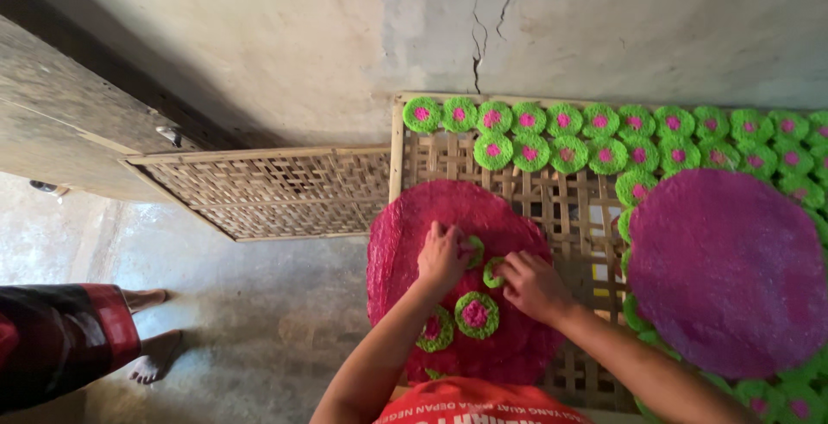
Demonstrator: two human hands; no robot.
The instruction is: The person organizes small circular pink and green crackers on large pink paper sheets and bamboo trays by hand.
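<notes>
- At the far left another person's bare feet (148, 364) and a dark and red cloth edge (60, 338) stand on the grey concrete floor (259, 303)
- A bare woven bamboo tray (276, 189) lies next, leaning by the cracked wall (345, 36)
- A red-pink round mat (466, 277) rests on the near left part of a second bamboo rack (561, 208)
- The left hand (442, 256) is curled on the mat, fingers pinched on a small green disc (474, 251)
- Below it two green discs with pink centres (476, 314) lie flat on the mat, one half under the left wrist
- The right hand (535, 284) has fingers bent and closed on another green disc (493, 272), just beside the left hand's disc
- Rows of green-and-pink discs (604, 135) line the rack's far edge
- A large purple round mat (729, 273) lies at the right, over more discs
</notes>
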